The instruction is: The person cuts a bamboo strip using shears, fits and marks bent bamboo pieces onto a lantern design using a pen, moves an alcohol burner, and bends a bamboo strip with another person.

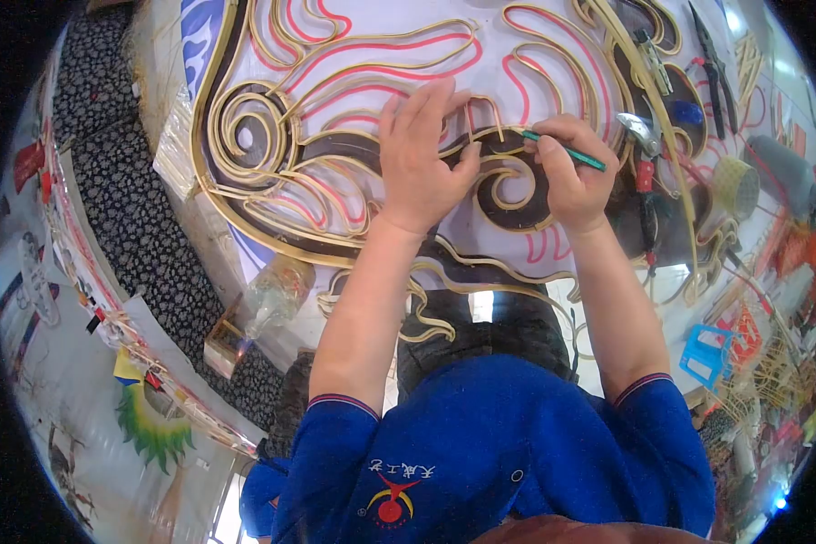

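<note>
My left hand (422, 163) lies over the pattern with its fingers stretched out and the thumb apart. Its index finger and thumb tips are at the left leg of a small bent strip (485, 98), seemingly touching it. A slim green pencil (571, 152) is gripped in my right hand (578, 168), its tip by a curved strip just right of the bent piece. Beneath both hands is a white sheet (408, 18) with pink lines and dark bands. Pale bent strips follow many of them, including a spiral (249, 136) at left and a curl (508, 195) below my hands.
Long-handled black cutters (714, 72) and a red-and-black handled tool (646, 199) lie at right, near a long pale strip (639, 63). A blue plastic basket (705, 355) stands lower right. Dark patterned cloth (109, 145) runs down the left, with a clear plastic bag (281, 290) near it.
</note>
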The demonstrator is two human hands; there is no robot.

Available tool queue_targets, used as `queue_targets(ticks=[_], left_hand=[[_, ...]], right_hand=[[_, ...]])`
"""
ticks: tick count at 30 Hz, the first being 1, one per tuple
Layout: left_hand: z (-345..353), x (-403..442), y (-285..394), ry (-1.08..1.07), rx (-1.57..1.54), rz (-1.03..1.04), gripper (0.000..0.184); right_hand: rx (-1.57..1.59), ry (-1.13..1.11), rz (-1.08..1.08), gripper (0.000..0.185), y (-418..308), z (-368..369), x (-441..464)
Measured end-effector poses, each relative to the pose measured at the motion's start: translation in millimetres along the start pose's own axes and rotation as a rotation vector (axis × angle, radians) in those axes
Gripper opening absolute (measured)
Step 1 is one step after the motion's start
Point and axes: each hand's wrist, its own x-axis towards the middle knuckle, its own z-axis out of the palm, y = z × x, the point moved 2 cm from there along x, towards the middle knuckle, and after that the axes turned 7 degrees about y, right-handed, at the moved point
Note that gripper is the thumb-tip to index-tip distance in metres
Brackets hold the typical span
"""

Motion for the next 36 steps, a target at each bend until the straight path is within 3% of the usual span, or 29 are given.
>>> queue_targets(ticks=[19,36], left_hand=[[2.6,-0.5,0.0,-0.011,-0.012,0.008,0.078],[-0.8,0.1,-0.9,-0.026,-0.013,-0.014,0.08]], right_hand=[[0.089,0.117,0.072,0.007,-1.4,0.6,-1.1],[0.085,0.082,0.074,0.007,-1.9,7.4,-1.4]])
